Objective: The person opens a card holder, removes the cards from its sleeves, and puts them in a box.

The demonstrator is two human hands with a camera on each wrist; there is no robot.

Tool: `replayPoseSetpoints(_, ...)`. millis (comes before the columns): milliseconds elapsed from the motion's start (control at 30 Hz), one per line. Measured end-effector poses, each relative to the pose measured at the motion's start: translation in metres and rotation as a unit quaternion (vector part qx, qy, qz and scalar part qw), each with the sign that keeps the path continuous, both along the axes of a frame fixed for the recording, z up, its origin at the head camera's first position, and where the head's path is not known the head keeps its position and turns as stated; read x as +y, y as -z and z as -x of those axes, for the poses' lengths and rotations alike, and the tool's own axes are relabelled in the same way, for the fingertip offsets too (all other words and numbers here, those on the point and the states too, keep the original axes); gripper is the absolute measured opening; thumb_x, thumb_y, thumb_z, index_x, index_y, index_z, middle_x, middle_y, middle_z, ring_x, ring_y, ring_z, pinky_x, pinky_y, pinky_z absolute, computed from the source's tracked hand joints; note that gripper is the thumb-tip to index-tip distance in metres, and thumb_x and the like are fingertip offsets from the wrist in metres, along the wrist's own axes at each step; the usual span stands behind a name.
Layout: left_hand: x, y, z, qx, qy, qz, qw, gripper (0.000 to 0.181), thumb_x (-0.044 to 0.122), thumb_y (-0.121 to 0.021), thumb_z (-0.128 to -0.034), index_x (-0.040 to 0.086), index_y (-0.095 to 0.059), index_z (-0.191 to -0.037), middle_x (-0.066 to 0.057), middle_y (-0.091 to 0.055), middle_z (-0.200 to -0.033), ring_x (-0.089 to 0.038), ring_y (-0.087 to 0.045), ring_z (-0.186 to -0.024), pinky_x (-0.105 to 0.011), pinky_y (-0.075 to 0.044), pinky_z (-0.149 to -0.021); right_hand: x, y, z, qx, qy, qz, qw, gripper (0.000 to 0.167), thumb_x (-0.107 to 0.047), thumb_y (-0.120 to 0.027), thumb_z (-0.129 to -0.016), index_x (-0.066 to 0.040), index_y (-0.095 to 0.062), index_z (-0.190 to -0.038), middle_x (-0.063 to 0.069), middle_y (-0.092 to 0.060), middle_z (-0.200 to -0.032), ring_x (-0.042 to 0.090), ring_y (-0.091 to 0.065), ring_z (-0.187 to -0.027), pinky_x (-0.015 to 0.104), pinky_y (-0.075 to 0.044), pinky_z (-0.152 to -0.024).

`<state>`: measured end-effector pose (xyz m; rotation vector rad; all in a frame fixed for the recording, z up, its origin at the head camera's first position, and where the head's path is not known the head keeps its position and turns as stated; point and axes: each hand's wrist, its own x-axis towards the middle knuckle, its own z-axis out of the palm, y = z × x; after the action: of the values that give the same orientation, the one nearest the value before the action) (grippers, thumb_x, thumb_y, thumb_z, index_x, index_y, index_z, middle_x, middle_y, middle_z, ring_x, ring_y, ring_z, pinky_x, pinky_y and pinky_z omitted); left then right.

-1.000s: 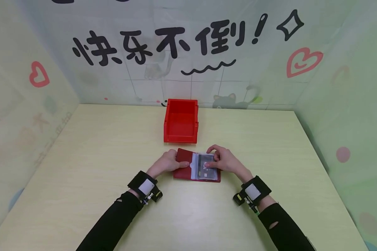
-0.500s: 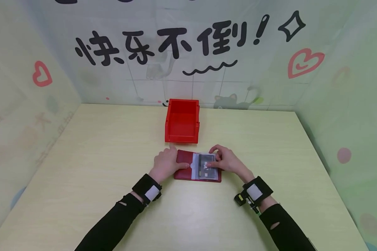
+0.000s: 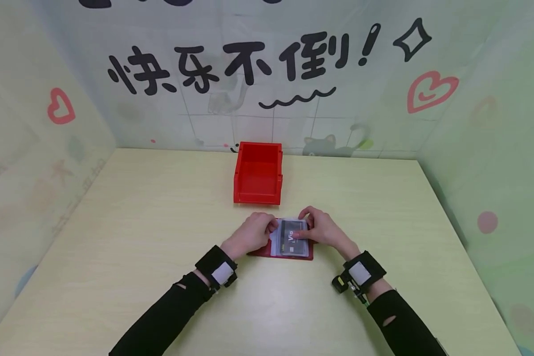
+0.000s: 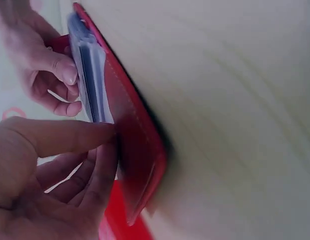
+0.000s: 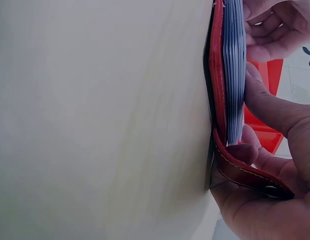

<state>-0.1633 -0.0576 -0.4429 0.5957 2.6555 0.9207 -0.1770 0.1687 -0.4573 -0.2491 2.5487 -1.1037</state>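
A red card holder (image 3: 263, 250) lies spread on the table, its clear plastic sleeves (image 3: 275, 247) stacked over the right half. The top sleeve shows a dark card (image 3: 288, 244). My left hand (image 3: 251, 232) is over the left cover; in the left wrist view its thumb and index finger pinch at the sleeves' edge beside the cover (image 4: 132, 130). At the right side, my right hand (image 3: 322, 228) holds the sleeves, thumb pressed on top. A stitched red strap (image 5: 247, 172) curves against that hand's fingers in the right wrist view.
Behind the card holder stands a red plastic bin (image 3: 258, 173) on the pale wooden table (image 3: 160, 198). Printed fabric walls (image 3: 196, 123) close in the back and both sides. Each wrist wears a black strap with a camera (image 3: 341, 283).
My left hand first lifts its grip from the cover's left edge, then shifts right over the cover to the sleeves. The right hand stays in place on the card holder.
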Motion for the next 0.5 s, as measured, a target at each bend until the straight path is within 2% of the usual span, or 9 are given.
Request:
replayPoseSetpoints(67,0.001,0.004,0.003,-0.023,0.001,-0.024,0.9994,0.029,-0.004,-0.069,-0.0859,0.0,-0.067,-0.115,-0.011,-0.066,-0.098,-0.018,-0.057,-0.087,-0.029,-0.055,-0.084,0.001,0.001,0.0,-0.003,-0.005,0.004,1.0,0.049,-0.024,-0.082,-0.084,-0.006,-0.055,-0.121,0.007,-0.049,-0.081,0.019,-0.052,-0.08,0.026,-0.043,-0.064)
replayPoseSetpoints(200,0.0,0.007,0.01,-0.066,-0.019,-0.066,0.9954,0.026,0.0,-0.064,-0.0912,0.001,-0.068,-0.117,-0.011,-0.064,-0.097,-0.018,-0.057,-0.086,-0.025,-0.051,-0.078,0.005,-0.001,0.0,-0.01,-0.012,0.022,0.9996,0.046,-0.02,-0.081,-0.085,-0.004,-0.056,-0.121,0.005,-0.046,-0.081,0.019,-0.051,-0.081,0.026,-0.044,-0.065)
replayPoseSetpoints(500,0.002,0.005,0.019,-0.146,-0.079,-0.103,0.9808,0.026,0.012,-0.065,-0.0953,0.005,-0.073,-0.119,-0.011,-0.069,-0.107,-0.021,-0.059,-0.093,-0.026,-0.05,-0.078,0.006,-0.002,0.001,-0.013,-0.02,0.036,0.9991,0.044,-0.016,-0.08,-0.086,-0.002,-0.056,-0.12,0.003,-0.043,-0.079,0.019,-0.05,-0.08,0.028,-0.042,-0.065)
